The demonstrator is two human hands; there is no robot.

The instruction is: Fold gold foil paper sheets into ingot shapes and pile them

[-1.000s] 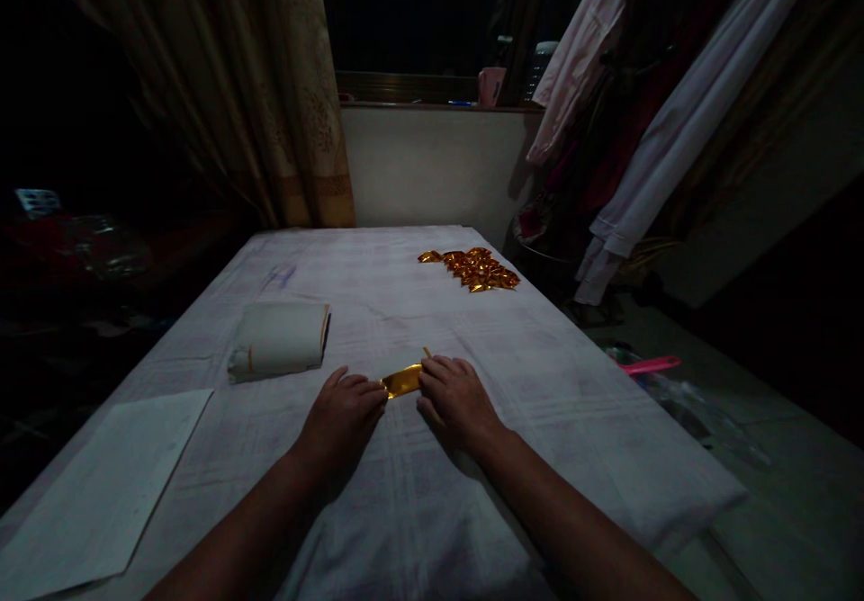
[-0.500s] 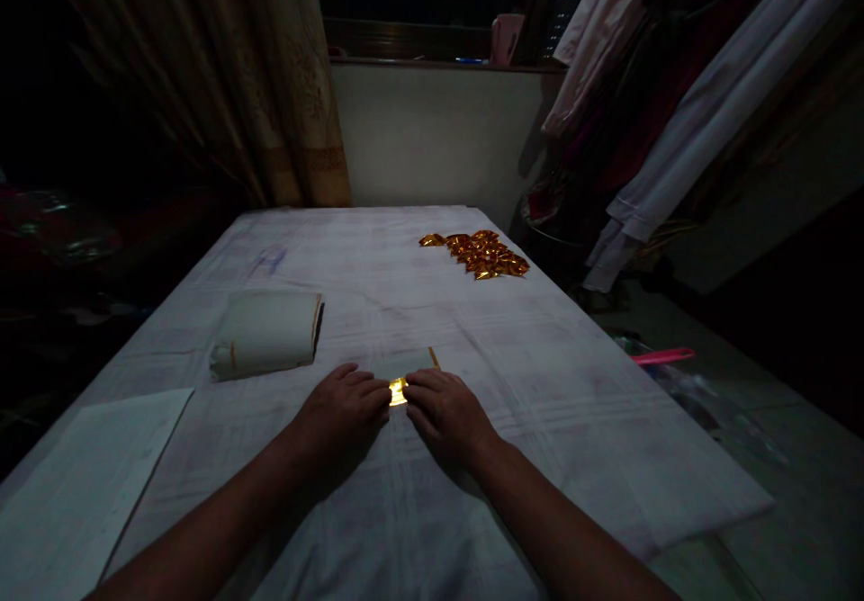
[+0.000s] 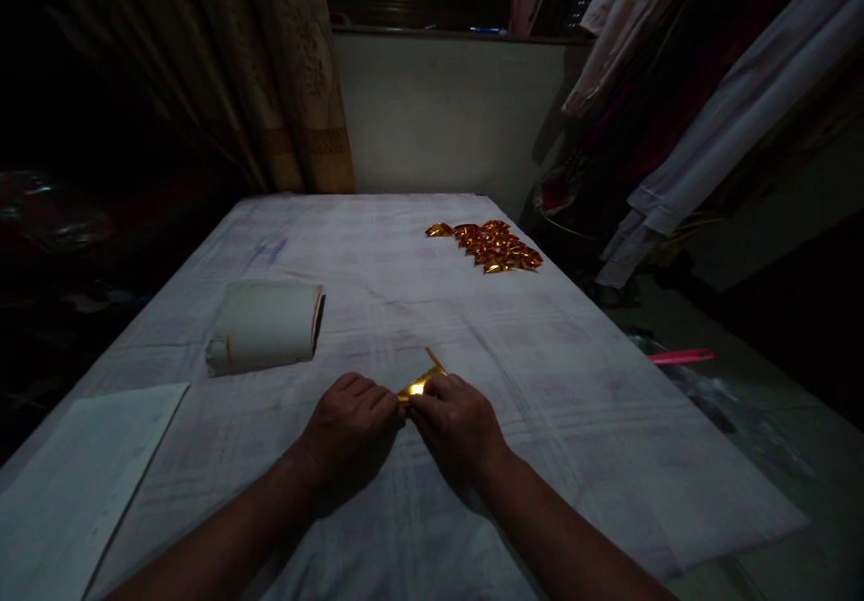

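Note:
A small piece of shiny gold foil paper (image 3: 419, 385) is held between my two hands, low over the cloth-covered table. My left hand (image 3: 355, 421) is closed on its left end, the fingers curled. On the other end, my right hand (image 3: 459, 417) pinches it with thumb and fingers. A narrow gold strip of the paper sticks up past the right fingers. Farther back on the right lies a pile of folded gold foil pieces (image 3: 499, 248). To the left rests a thick stack of pale paper with a gold-brown edge (image 3: 266, 327).
A pale flat sheet (image 3: 87, 484) lies at the table's near left. The tablecloth (image 3: 391, 304) is lightly wrinkled. A curtain (image 3: 283, 70) hangs behind on the left, and clothes (image 3: 715, 115) hang on the right. A pink object (image 3: 681, 356) and clear plastic lie beyond the right edge.
The foil paper, flatter before with its pale side showing, is now bunched or folded into a narrower gold shape. Both hands have closed more tightly around it. The view has tilted slightly down.

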